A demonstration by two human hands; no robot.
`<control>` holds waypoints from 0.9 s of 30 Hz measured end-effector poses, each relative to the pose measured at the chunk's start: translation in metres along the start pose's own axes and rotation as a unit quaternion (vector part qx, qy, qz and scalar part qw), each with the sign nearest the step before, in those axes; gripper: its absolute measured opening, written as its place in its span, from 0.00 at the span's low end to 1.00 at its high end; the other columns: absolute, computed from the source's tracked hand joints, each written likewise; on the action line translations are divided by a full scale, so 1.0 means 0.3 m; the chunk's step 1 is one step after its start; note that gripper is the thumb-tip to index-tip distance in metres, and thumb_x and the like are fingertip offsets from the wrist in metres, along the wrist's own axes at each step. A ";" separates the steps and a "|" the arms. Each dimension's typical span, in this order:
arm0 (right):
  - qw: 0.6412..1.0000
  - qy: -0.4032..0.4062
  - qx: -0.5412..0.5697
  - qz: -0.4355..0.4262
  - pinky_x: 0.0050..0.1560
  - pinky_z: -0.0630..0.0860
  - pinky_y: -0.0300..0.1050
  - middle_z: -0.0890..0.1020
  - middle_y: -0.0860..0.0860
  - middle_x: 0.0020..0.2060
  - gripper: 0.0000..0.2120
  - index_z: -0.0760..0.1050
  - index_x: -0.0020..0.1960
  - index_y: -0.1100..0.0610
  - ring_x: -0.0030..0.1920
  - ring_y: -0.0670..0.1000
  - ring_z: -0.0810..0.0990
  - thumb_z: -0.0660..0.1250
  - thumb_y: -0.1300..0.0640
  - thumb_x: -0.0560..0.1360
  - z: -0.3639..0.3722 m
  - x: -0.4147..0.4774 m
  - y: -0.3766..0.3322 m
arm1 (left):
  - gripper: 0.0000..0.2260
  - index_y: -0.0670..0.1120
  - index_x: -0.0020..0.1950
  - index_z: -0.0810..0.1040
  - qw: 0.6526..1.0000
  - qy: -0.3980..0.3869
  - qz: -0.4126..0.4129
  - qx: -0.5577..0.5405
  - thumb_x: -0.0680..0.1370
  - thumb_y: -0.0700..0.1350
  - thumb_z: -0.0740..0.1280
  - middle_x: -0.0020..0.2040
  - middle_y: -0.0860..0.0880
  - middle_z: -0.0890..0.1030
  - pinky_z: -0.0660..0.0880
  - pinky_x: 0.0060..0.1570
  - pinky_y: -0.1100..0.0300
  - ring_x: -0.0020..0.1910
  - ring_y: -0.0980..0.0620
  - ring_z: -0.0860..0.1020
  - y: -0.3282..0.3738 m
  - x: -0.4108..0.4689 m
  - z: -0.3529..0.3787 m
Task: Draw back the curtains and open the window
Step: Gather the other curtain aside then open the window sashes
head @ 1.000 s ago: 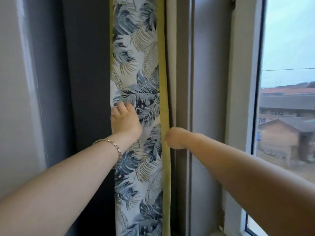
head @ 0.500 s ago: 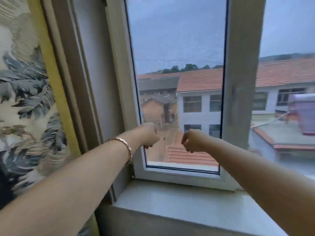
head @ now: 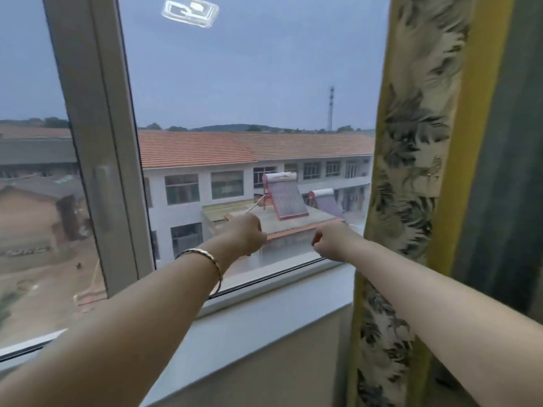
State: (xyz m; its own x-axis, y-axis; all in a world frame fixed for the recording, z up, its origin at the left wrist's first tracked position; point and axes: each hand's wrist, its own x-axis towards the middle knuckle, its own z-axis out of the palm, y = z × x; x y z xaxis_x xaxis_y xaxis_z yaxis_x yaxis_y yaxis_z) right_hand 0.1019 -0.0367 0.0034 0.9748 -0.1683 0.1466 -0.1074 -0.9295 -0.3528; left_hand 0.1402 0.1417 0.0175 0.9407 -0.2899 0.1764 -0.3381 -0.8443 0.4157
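Observation:
The window [head: 252, 83] fills the middle of the view, its pale upright frame post [head: 97, 160] at the left, and the panes look closed. A leaf-patterned curtain [head: 411, 177] with a yellow edge hangs bunched at the right side. My left hand [head: 249, 233], with a bracelet on its wrist, is stretched out in front of the glass, fingers curled into a fist, holding nothing. My right hand [head: 330, 240] is also curled shut, a short way left of the curtain's edge and apart from it.
A white window sill [head: 264, 315] runs below the glass, sloping down to the left. A dark curtain panel [head: 505, 171] hangs at the far right behind the patterned one. Outside are red-roofed buildings and a solar water heater.
The view has swung from the left curtain, across the window, to the right curtain. My hands let go of the left curtain and now hover curled before the glass.

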 end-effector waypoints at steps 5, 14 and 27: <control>0.992 0.081 0.003 0.095 0.50 0.79 0.49 0.82 0.56 0.51 0.13 0.79 0.54 0.59 0.50 0.57 0.80 0.59 0.61 0.75 -0.107 0.009 0.391 | 0.11 0.44 0.56 0.79 0.995 0.013 0.075 -0.061 0.78 0.44 0.61 0.53 0.44 0.82 0.77 0.52 0.54 0.51 0.44 0.80 0.340 0.153 0.231; 0.948 0.232 0.004 0.220 0.55 0.74 0.49 0.69 0.58 0.66 0.13 0.75 0.60 0.58 0.61 0.59 0.74 0.62 0.55 0.77 -0.207 0.203 0.808 | 0.24 0.54 0.72 0.65 0.973 0.012 0.203 -0.106 0.77 0.48 0.64 0.72 0.42 0.62 0.65 0.68 0.45 0.70 0.39 0.63 0.735 0.507 0.525; 0.883 0.406 0.033 0.232 0.47 0.73 0.46 0.72 0.59 0.61 0.24 0.59 0.68 0.55 0.55 0.58 0.77 0.61 0.68 0.76 -0.431 0.787 1.228 | 0.35 0.54 0.76 0.49 0.932 -0.025 0.288 -0.218 0.75 0.31 0.56 0.72 0.41 0.55 0.72 0.57 0.45 0.61 0.34 0.70 1.208 1.320 0.764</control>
State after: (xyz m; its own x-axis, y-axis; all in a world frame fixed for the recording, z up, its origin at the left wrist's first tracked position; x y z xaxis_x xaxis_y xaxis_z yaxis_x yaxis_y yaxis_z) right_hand 0.2673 -0.4613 0.0275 0.3639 -0.7310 0.5773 -0.4206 -0.6820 -0.5983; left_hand 0.3969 -0.3822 0.0335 0.5963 -0.6679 0.4454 -0.7567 -0.2825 0.5895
